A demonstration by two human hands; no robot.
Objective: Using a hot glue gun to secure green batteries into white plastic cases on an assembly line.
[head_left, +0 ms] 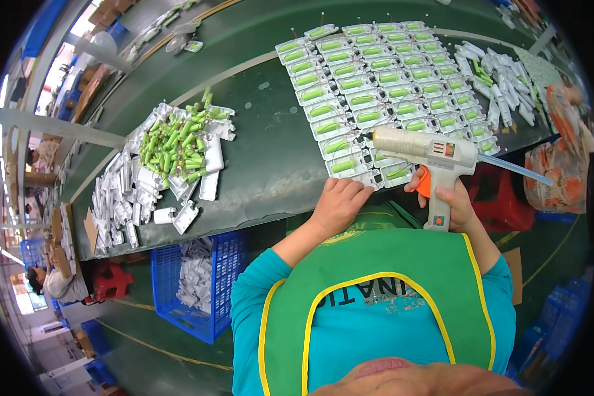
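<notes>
My right hand (454, 200) is wrapped round the handle of a white hot glue gun (452, 158), its fingers at the orange trigger (424, 182). The gun's nozzle points left, above the casings, and a pale glue stick (515, 169) sticks out of its back. At the table's near edge my left hand (340, 206) rests with loosely bent fingers against the nearest casings, gripping nothing that I can see. Several rows of white plastic casings (344, 166) lie side by side, most with a green cylindrical battery (340, 145) and thin wires inside.
Left on the dark green table (261, 152) lies a heap of white casings (122, 191) topped with loose green batteries (175, 142). Another pile (508, 89) stands at the far right, near a clear plastic bag (561, 165). Below are a blue crate (185, 310) and red stools (501, 204).
</notes>
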